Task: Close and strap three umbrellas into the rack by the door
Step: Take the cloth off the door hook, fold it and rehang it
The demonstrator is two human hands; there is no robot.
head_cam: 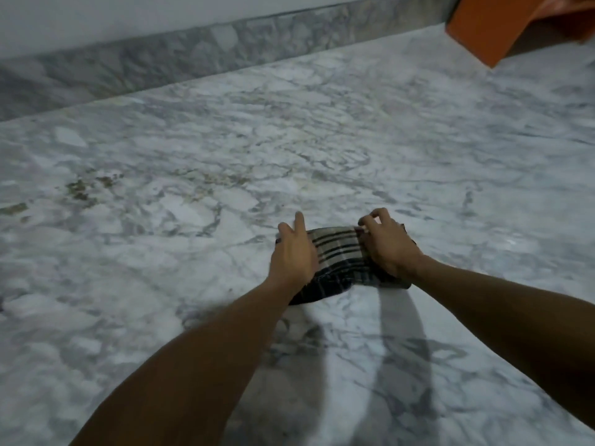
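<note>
**Ana:** Down on the marble floor [225, 156], low and right of centre, lies the plaid umbrella [338, 252], collapsed into a short bundle and flat on the stone between both hands.

**Ben:** What's the left hand [294, 252] doing?

**Ana:** Spread, fingers straight, palm laid against the bundle's left end. The right hand [389, 246] curls over the other end, fingertips pinching something pale at the top edge. The strap, I'd guess, but it's too small to be sure.

**Ben:** Any rack or door?

**Ana:** Neither in view. Only the marble skirting [193, 53] along the wall and an orange object [502, 24] top right.

**Ben:** So where could it slip?

**Ana:** My worry is the folds. If the flat hand eases off before the strap is fastened, the canopy could spring loose. And pulling the strap while the fabric sits bunched might trap a pleat, leaving a fat bundle that won't slot in neatly.
</note>
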